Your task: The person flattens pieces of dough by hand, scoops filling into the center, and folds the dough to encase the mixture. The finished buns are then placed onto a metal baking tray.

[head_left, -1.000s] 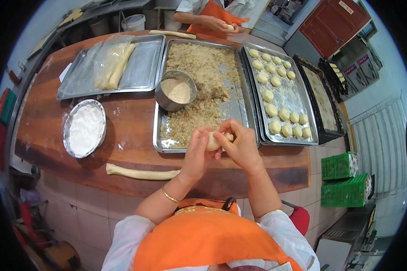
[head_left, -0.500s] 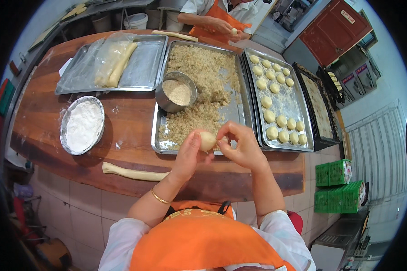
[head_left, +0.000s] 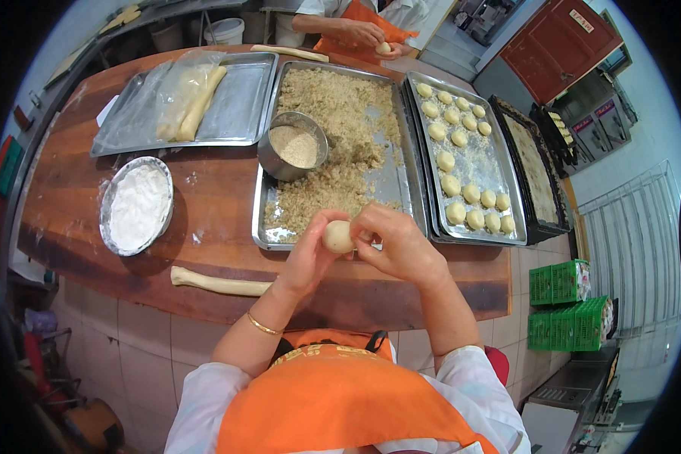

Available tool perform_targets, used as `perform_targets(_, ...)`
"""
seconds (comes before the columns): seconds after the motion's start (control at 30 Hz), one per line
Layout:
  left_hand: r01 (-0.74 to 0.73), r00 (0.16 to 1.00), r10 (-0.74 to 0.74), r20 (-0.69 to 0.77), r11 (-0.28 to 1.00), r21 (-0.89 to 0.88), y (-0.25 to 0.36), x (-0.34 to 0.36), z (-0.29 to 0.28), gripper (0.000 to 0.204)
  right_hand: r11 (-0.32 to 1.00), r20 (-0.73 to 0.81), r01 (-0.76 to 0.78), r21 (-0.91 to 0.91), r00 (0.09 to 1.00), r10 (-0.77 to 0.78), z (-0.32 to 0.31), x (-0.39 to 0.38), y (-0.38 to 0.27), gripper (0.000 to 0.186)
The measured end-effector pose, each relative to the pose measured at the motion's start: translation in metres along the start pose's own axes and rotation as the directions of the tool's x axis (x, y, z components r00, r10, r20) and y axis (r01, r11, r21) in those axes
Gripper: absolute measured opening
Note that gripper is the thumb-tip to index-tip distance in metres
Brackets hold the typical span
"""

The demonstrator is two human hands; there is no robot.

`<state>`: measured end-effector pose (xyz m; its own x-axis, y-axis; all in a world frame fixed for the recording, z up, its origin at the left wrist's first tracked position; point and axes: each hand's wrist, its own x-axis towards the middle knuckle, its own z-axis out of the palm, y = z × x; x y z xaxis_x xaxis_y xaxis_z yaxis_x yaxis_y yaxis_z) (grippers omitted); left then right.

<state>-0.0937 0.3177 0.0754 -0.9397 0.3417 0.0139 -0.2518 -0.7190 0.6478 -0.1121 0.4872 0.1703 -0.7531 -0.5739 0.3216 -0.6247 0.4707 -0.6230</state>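
In the head view, we see the ball (head_left: 338, 237) of dough held up over the near edge of the crumb tray (head_left: 391, 175), between our two hands. The fingers of our left hand (head_left: 310, 253) curl around its left side, clamped lightly on it; the thumb and fingers of our right hand (head_left: 398, 244) are drawn together at its right edge, apparently pinching the dough, though the tips are partly hidden and we cannot tell how much they grip. We judge that the thin skin could tear there if the right hand pulls too hard, and that a squeeze from the left could flatten the round side. Should the left grip loosen, the ball could drop onto the tray's rim or into the crumbs (head_left: 318, 203), which would stick to it. The tin (head_left: 281, 168) stands in that tray beyond our left hand, so a wide swing might knock it. The roll (head_left: 212, 281) lies on the table (head_left: 72, 197) with its right end by our left forearm, where a lowered arm could squash it. The ball tray (head_left: 473, 166) lies to the right of our right hand, apart from it.
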Motion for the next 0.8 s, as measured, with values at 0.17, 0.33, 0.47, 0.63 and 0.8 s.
perform_targets(0.17,0.034,0.999,-0.034,0.005,0.996,0.082,0.008,-0.006,0.006,0.040,1.000,-0.005,0.009,-0.004,1.000,-0.009,-0.001,-0.001,0.001,0.015)
perform_targets(0.33,0.037,0.999,-0.021,-0.042,0.916,0.399,-0.012,0.002,-0.013,0.046,0.996,0.006,0.068,-0.051,0.998,-0.068,0.001,-0.005,0.003,0.015)
perform_targets(0.47,0.088,0.993,-0.112,0.038,0.912,0.401,-0.005,-0.004,-0.004,0.044,0.996,0.039,-0.005,-0.091,0.999,0.008,0.002,-0.022,0.003,0.014)
perform_targets(0.63,0.041,0.982,-0.130,0.139,0.857,0.514,-0.028,-0.033,-0.009,0.045,0.996,0.058,-0.066,-0.065,0.996,0.070,0.016,-0.050,0.004,0.013)
perform_targets(0.8,-0.168,0.967,-0.110,0.228,0.395,0.903,-0.047,-0.037,-0.026,0.043,0.992,0.051,-0.121,-0.033,0.991,0.122,0.053,-0.081,0.022,0.013)
